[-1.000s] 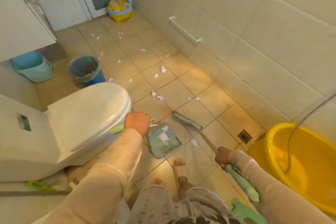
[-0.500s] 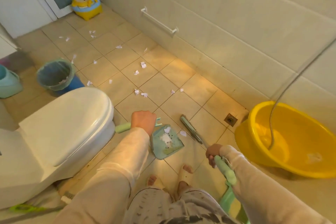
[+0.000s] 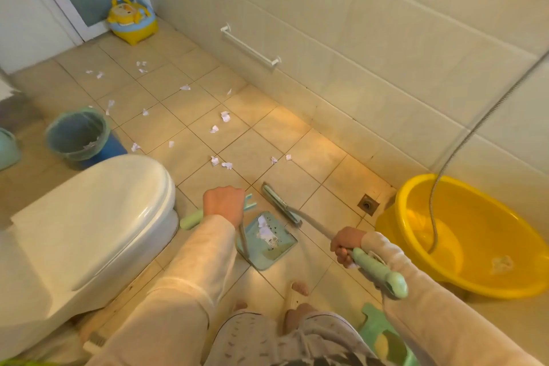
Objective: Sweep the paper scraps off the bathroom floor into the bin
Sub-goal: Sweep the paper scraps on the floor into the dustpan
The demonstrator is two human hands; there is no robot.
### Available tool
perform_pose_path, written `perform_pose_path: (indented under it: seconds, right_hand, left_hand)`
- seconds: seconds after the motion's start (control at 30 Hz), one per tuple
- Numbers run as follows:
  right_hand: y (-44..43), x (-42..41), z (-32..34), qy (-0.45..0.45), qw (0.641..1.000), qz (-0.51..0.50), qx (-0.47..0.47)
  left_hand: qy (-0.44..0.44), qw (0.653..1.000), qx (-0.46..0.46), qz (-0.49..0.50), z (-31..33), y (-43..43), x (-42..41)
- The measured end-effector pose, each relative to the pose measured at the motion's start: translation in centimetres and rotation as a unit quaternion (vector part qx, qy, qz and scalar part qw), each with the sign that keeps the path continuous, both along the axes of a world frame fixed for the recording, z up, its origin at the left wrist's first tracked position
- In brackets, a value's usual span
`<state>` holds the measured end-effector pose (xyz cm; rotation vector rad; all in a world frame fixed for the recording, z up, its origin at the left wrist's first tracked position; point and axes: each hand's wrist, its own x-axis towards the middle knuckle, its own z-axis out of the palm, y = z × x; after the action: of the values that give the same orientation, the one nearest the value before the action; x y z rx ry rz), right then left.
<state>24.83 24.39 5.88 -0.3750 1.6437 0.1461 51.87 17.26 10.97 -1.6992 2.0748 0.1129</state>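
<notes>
Nearest to us, our right hand (image 3: pixel 346 245) is clenched around the green grip of the broom handle (image 3: pixel 377 270), and our left hand (image 3: pixel 224 202) is clenched around the upright handle of the dustpan (image 3: pixel 267 242). The pan sits flat on the floor (image 3: pixel 297 140) just in front of our feet, with some paper already lying in it. The broom head (image 3: pixel 280 205) rests on the tiles just beyond the pan's far edge.

To do this stroke well, we judge that we should keep the pan's lip pressed to the tile so nothing slides under, reach the broom head past the closest paper scraps (image 3: pixel 221 162), and draw them back in short, low pulls. Light paper is likely to flutter if we flick.

The floor is glossy beige tile with grout lines that may snag small pieces. The toilet (image 3: pixel 89 217) crowds our left side and a yellow basin (image 3: pixel 463 235) sits to the right, next to a floor drain (image 3: pixel 368 204), so the working lane is narrow.

Further out, more scraps are scattered across the tiles toward the door. The bin (image 3: pixel 77 134) stands beyond the toilet, well apart from the pan, with a scrap or two inside. A yellow potty (image 3: pixel 132 21) sits by the door, and a towel rail (image 3: pixel 251 49) runs low along the wall.
</notes>
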Motion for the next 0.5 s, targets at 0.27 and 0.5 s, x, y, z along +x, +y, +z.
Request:
perform_pose_path:
  seconds: [0.27, 0.5]
  right_hand:
    - [-4.4, -2.3, -1.1, 0.057, 0.996, 0.053, -0.053]
    - [-12.3, -6.4, -1.4, 0.064, 0.988, 0.107, -0.087]
  left_hand:
    - [0.031, 0.999, -0.019, 0.025, -0.1, -1.9, -0.4]
    - [0.023, 0.997, -0.027, 0.07, -0.5, -7.4, -3.2]
